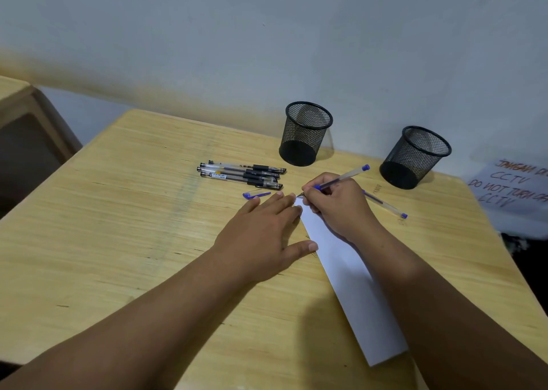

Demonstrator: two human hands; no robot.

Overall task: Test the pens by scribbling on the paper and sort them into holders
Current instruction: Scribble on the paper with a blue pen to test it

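Your paper strip runs lengthwise from the table's near edge toward the left mesh holder. Your left hand presses it flat, fingers straight. Your right hand grips the blue pen, tip on the strip's far end, tail toward the right holder.

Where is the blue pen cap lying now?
In the head view, the blue pen cap lies on the table, beyond the left hand, near the black pens.
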